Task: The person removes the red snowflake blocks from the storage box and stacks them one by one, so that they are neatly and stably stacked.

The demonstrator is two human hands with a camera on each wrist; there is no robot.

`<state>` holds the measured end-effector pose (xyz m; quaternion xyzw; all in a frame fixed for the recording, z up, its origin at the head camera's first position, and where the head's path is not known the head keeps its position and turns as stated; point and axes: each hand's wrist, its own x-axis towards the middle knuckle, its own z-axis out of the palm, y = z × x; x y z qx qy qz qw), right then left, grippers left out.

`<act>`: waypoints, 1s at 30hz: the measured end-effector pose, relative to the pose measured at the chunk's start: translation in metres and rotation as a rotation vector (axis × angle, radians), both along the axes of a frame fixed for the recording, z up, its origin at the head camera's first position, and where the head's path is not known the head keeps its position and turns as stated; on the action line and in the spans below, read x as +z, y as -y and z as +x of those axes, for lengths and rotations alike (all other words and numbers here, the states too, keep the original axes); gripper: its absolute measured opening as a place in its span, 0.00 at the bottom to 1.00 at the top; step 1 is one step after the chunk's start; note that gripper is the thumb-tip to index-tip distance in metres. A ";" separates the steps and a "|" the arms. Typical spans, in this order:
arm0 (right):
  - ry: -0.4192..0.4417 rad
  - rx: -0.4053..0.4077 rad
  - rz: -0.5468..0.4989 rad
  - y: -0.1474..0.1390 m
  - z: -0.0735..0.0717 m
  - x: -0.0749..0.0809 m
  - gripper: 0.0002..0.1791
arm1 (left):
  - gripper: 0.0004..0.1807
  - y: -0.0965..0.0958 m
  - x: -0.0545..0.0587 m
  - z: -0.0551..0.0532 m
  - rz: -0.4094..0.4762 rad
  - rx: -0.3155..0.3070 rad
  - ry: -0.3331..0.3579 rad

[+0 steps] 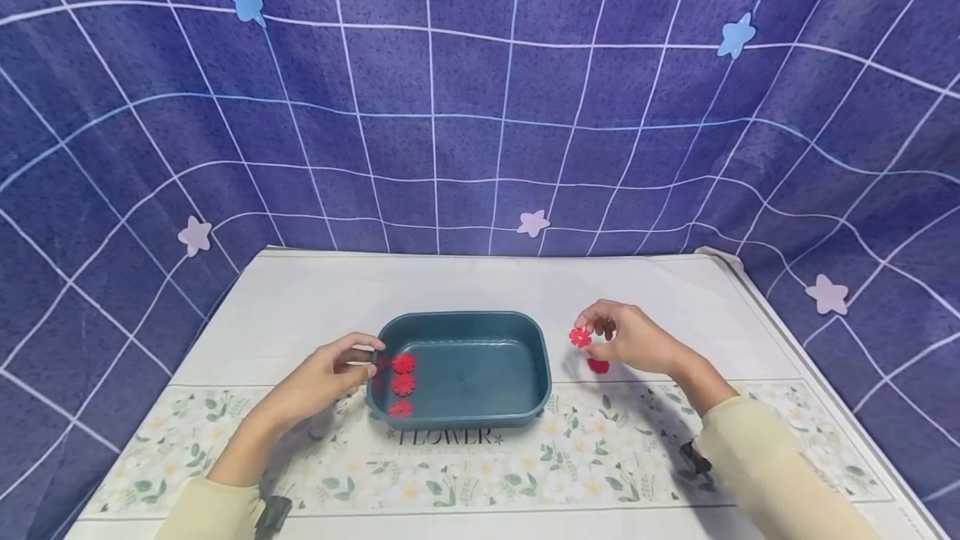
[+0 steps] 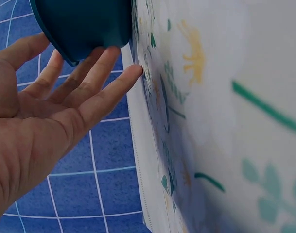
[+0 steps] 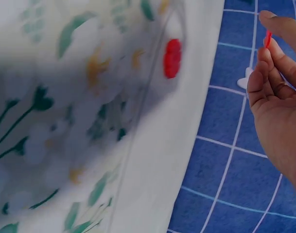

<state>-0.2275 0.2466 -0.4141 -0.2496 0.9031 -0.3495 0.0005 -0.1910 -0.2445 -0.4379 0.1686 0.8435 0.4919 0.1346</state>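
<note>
Hold the red flower piece (image 1: 580, 337) lightly by its edge, pinched in the right hand (image 1: 633, 340) above the tabletop (image 1: 637, 277), clear of the loose red disc (image 1: 598, 367), steadying the teal tray (image 1: 472, 373) with a spread left hand (image 1: 322, 377).

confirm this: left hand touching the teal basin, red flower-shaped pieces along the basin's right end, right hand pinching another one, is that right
Not quite: the red flower-shaped pieces in the teal basin lie along its left end, not its right, as the head view shows. The left hand does touch the basin, and the right hand does pinch another red flower-shaped piece.
</note>
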 end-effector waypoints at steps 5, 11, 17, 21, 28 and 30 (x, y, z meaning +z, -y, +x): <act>0.064 -0.015 0.002 -0.008 0.002 -0.011 0.15 | 0.25 0.002 -0.001 -0.001 -0.003 0.000 0.003; 0.075 -0.019 0.011 -0.021 0.003 -0.025 0.14 | 0.25 0.003 -0.001 -0.001 -0.003 -0.006 0.001; 0.083 -0.032 0.015 -0.029 0.007 -0.037 0.15 | 0.24 0.002 -0.001 -0.001 -0.002 -0.007 0.001; 0.125 -0.048 0.020 -0.032 0.008 -0.044 0.16 | 0.24 0.002 -0.001 0.000 -0.003 -0.002 0.001; 0.159 -0.084 0.028 -0.034 0.007 -0.051 0.17 | 0.24 0.001 -0.001 -0.001 -0.009 -0.001 -0.004; 0.165 -0.088 0.035 -0.034 0.007 -0.053 0.17 | 0.24 0.001 -0.001 -0.001 -0.008 -0.003 -0.003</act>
